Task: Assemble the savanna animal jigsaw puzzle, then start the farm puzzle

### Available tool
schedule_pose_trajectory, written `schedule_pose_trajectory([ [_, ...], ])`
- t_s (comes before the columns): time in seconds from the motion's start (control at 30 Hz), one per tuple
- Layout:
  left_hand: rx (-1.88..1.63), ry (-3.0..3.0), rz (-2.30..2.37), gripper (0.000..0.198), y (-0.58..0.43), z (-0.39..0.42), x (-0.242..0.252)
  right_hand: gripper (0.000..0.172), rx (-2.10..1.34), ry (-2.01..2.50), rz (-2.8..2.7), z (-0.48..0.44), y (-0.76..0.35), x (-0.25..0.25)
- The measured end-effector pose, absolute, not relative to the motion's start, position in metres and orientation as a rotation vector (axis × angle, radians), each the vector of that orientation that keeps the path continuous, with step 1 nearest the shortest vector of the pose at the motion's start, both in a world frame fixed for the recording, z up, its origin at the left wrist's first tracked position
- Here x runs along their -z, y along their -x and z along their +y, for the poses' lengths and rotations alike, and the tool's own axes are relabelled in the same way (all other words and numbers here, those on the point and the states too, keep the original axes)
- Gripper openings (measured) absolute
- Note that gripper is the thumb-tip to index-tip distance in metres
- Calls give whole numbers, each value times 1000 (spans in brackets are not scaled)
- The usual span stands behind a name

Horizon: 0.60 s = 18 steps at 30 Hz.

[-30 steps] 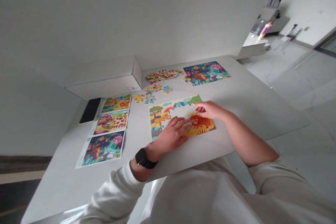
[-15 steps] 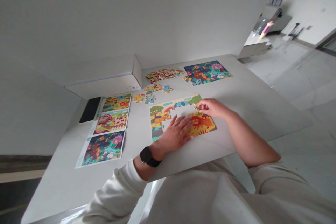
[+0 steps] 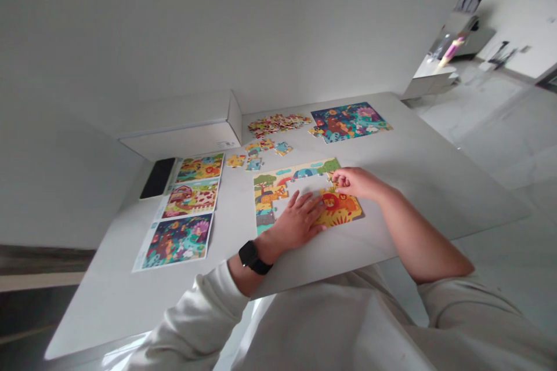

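Observation:
A partly assembled jigsaw puzzle (image 3: 342,208) with animals, a tree and a lion lies near the table's front edge, with a gap in its middle. My left hand (image 3: 298,220) rests flat across its lower edge and the gap, fingers stretched out. At the puzzle's right edge, the fingers of my right hand (image 3: 350,181) are curled together on a small yellow-green puzzle piece (image 3: 333,176), mostly hidden by the fingertips. Several loose puzzle pieces (image 3: 253,163) lie just beyond the puzzle.
A heap of puzzle pieces (image 3: 278,123) sits at the back, beside a finished dark-blue puzzle (image 3: 352,120). On the left are a sheet with three pictures (image 3: 187,200), a black phone (image 3: 157,178) and a white box (image 3: 183,139) against the wall.
The whole view has shifted slightly, so the table appears farther right. My right fingers look a little more curled at the puzzle's right edge. The left hand stays flat in place.

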<state>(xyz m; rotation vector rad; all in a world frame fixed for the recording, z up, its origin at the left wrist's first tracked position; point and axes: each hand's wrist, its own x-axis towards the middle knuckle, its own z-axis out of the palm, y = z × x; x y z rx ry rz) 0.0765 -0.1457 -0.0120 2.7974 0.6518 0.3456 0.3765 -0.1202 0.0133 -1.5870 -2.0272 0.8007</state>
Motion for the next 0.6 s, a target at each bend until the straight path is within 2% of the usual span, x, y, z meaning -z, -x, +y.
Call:
schedule_pose_trajectory([
  [0.17, -340, -2781, 681, 59, -77, -149, 10, 21, -821, 1620, -2068, -120, -376, -10],
  [0.3, -463, -2714, 688, 62, -71, -147, -1, 13, -723, 1596, -2062, -121, -378, -12],
  [0.6, -971, -2455, 1207, 48, 15, -79, -24, 22, -494, 1546, -2002, -121, -379, -15],
])
